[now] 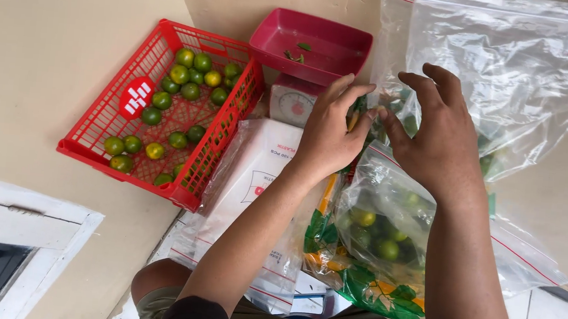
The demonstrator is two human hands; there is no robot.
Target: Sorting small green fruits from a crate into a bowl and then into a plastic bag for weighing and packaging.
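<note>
My left hand (328, 132) and my right hand (439, 136) meet at the mouth of a clear zip bag (390, 211) that holds several small green and yellow limes. Both hands pinch the bag's top edge near its left corner, fingertips almost touching. A second, larger clear zip bag (528, 72) stands behind my right hand, with a few limes showing low inside it. Under the held bag lies a printed plastic bag (362, 285) with green and orange leaf patterns.
A red plastic basket (129, 106) with several limes sits to the left. Behind my left hand stands a small kitchen scale (291, 101) with a dark red tray (309, 44) holding a few leaves. A pack of clear plastic bags (253, 191) lies below my left forearm.
</note>
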